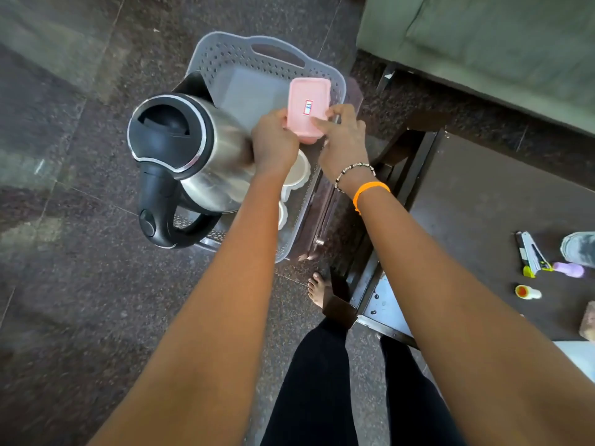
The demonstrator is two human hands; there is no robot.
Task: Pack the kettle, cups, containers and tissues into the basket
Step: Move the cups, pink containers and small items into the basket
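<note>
Both hands (275, 141) on pink container (308, 106)

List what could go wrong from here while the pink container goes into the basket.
1. The kettle stands tall at the basket's left side with its handle out past the rim; the left hand is right beside it, and a nudge could tip it.
2. The pink container, held by both hands, right hand included, hangs just above the white cups; dropped there, it may land crooked.
3. The basket seems to overhang its small stand, so added weight could shift it.
</note>
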